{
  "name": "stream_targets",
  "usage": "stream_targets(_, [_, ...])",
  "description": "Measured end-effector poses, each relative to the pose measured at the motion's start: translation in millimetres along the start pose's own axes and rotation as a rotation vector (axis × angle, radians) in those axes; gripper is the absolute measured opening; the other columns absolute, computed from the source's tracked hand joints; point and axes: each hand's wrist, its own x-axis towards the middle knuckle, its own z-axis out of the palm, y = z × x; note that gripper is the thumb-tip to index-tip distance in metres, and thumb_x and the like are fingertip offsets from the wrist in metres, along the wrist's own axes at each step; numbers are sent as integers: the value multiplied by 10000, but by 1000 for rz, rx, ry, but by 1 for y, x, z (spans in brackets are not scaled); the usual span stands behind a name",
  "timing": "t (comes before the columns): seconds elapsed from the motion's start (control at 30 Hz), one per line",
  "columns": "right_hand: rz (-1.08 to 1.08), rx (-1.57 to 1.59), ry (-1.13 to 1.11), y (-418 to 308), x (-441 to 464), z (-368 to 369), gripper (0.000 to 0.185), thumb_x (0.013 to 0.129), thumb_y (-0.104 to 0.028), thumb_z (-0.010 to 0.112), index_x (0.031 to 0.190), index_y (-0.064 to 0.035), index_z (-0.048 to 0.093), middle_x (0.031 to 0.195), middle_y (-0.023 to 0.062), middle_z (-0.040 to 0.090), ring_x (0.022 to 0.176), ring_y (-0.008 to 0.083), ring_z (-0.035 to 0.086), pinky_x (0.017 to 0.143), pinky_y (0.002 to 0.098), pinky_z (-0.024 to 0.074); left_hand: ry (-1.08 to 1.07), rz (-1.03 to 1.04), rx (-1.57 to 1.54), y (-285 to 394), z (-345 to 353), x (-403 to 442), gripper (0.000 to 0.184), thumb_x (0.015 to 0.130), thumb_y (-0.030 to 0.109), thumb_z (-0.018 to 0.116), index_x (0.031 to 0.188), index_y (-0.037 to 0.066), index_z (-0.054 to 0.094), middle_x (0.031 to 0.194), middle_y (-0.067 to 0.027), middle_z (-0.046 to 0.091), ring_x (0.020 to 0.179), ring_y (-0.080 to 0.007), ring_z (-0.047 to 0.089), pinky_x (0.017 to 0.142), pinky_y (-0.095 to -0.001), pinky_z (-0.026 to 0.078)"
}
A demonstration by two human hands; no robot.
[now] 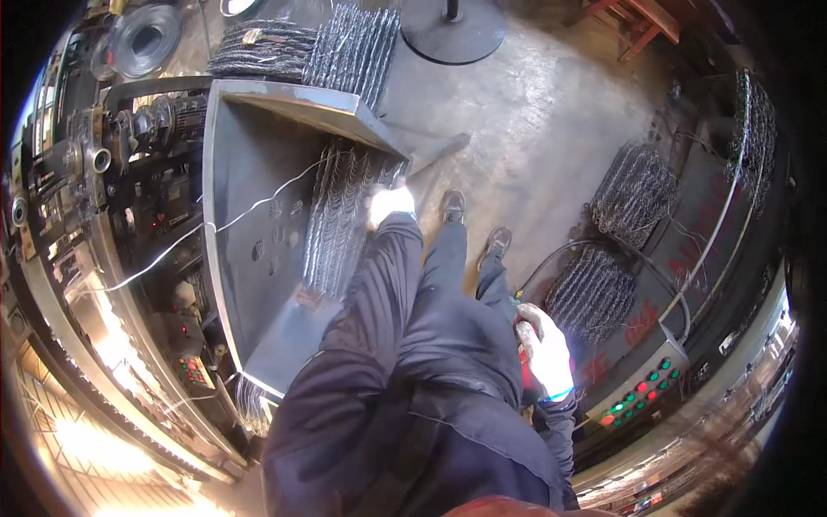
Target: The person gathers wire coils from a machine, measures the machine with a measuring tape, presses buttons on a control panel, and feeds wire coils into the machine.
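My left hand [392, 205], in a white glove washed out by glare, is at the right end of a row of metal chains [336, 224]. These chains lie side by side in a grey metal trough [245, 314]. Glare hides the fingers, so their grip cannot be made out. A thin pale wire [263, 202] runs from the chains over the trough's left wall to the machine. Beside my right thigh, my gloved right hand [547, 351] has its fingers curled by a red object [525, 369], mostly hidden behind the hand.
More chain bundles [353, 52] lie beyond the trough, and others [633, 194] rest at the right. Machinery [95, 164] lines the left side. A button panel [642, 388] with lit buttons stands at the lower right. A round black base [454, 34] sits on the floor [525, 112].
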Motion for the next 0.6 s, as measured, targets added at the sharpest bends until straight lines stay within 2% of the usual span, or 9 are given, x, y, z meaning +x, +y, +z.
stream_targets(0.1, [156,99,-28,0,1,-2,328,997,-115,673,1287,37,682,1278,202,713,1242,302,668,1084,380,494,65,361,-127,-22,-41,5,644,975,630,586,1195,33,687,1129,-303,720,1069,-451,703,924,-517,556])
stream_targets(0.17, [102,126,0,-3,-4,-6,325,1000,-121,671,1287,31,685,1276,197,714,1243,294,666,1085,373,492,257,804,87,-71,-61,43,529,959,545,647,1118,43,701,980,-222,752,935,-415,725,820,-514,564])
stream_targets(0.23, [67,78,19,-21,-1,-11,341,1003,-148,673,1303,11,684,1302,189,707,1250,309,662,1091,386,491,418,653,-57,-89,-122,29,452,923,546,694,1058,116,730,904,-176,737,872,-380,719,785,-483,563])
stream_targets(0.27, [41,14,14,-23,2,-14,349,1003,-162,675,1312,-1,683,1312,190,703,1251,322,660,1093,394,490,498,793,-21,-101,-150,22,384,925,503,710,1036,136,736,908,-179,735,848,-371,715,768,-470,560])
stream_targets(0.37, [-120,-68,65,-43,8,-15,343,977,-179,695,1287,-31,695,1283,192,707,1230,361,660,1080,417,500,267,1275,109,-140,-217,11,349,914,442,734,935,93,731,853,-166,713,808,-358,700,734,-450,558])
stream_targets(0.4, [-119,-63,91,-58,10,-18,343,977,-179,695,1287,-31,695,1283,192,707,1230,361,660,1080,417,500,189,1342,213,-139,-235,-6,356,907,436,741,908,80,727,837,-161,704,799,-351,697,727,-445,558])
stream_targets(0.47, [-423,-234,136,-91,9,-28,344,952,-214,707,1260,-62,698,1271,190,704,1225,388,645,1071,451,499,-52,1334,378,-128,-264,-42,378,889,434,758,858,58,721,805,-147,686,780,-338,691,713,-435,557])
stream_targets(0.53, [-577,-345,270,-97,16,-30,321,943,-249,690,1218,-83,693,1225,164,701,1198,378,635,1065,467,486,-135,1406,158,-123,-254,-72,392,880,434,766,900,44,734,825,-161,697,776,-348,691,727,-439,561])
stream_targets(0.6, [-671,-339,251,-131,16,-65,322,930,-280,674,1191,-91,685,1176,147,685,1156,365,625,1059,460,469,-421,1475,258,-68,-279,-143,440,869,452,781,934,18,735,849,-176,715,775,-356,689,738,-428,558])
